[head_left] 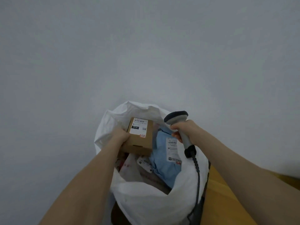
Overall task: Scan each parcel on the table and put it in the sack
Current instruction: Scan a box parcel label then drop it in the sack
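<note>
The left hand (pixel 121 135) grips the cardboard box (pixel 139 135) above the open sack (pixel 146 200), mouth directly below; the right hand (pixel 183 129) holds the scanner (pixel 178 120) beside it.

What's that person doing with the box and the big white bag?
Someone is packing parcels. The left hand holds a cardboard box in the open mouth of the white sack, label facing up. The right hand grips a scanner by its handle, just above the sack's far edge. A blue parcel and a few others already lie inside the sack.
</note>
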